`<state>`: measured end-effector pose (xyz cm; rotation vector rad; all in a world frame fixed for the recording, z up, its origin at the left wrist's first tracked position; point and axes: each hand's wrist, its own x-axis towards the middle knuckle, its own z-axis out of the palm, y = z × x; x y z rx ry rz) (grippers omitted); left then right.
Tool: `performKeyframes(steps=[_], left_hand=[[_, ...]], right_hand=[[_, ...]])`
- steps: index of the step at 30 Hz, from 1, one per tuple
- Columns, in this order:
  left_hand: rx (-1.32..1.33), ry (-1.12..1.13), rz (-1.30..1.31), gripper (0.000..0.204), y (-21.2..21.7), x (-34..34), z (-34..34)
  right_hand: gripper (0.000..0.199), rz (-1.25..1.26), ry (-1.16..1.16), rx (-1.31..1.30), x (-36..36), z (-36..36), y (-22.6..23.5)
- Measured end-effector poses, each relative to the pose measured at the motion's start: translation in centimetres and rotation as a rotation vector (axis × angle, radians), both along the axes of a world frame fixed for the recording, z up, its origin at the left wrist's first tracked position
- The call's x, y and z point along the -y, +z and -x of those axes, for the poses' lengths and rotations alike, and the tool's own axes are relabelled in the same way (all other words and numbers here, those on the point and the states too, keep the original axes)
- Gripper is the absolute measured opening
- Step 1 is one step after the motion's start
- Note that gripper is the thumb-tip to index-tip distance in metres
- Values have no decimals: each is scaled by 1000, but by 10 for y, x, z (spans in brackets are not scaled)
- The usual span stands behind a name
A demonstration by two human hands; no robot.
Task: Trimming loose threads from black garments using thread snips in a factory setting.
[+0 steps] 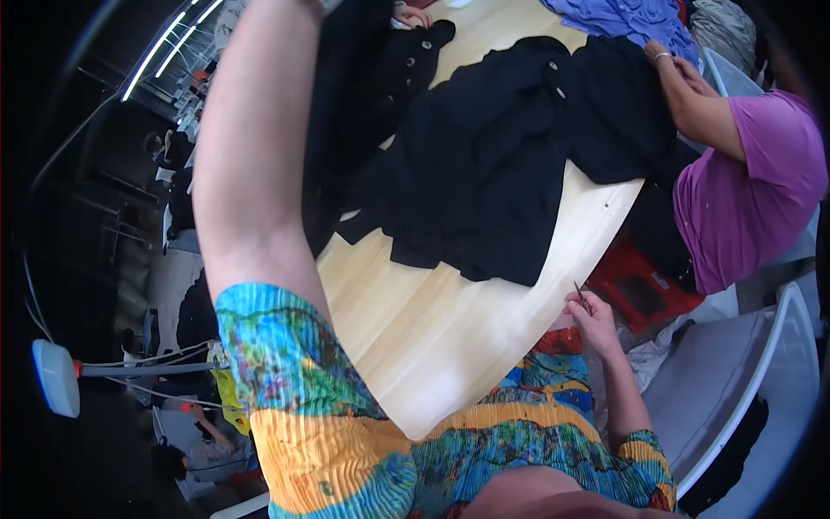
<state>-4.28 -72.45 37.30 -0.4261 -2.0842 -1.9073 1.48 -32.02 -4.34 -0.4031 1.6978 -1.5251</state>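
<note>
My right hand (595, 323) is closed round a pair of small dark thread snips (583, 299), with the pointed tip sticking up beside the table's near right edge. My left arm (259, 130) stretches up past the top edge of the head view, so the left hand is outside the picture. A black garment (484, 164) lies spread on the pale wooden table (406, 320), with light round buttons near its far right. Another black garment (372, 78) with a row of buttons lies to its left, partly hidden behind my left arm.
At the right, a person in a purple shirt (752, 190) handles a black garment (618, 112). Another person's hand (413, 16) shows at the top. Blue-violet cloth (631, 19) lies at the far end. A red crate (635, 281) and a large pale bin (778, 363) stand right of the table.
</note>
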Motion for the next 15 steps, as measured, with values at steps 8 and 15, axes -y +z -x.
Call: performKeyframes(steps=[8,15], left_hand=[[242,779,172,40,-118,88,-91],[521,1186,321,21,-260,78,-141]], right_hand=[[15,25,-84,-31,-4,-15,-9],[21,19,-111,-220,-21,-29,-5]])
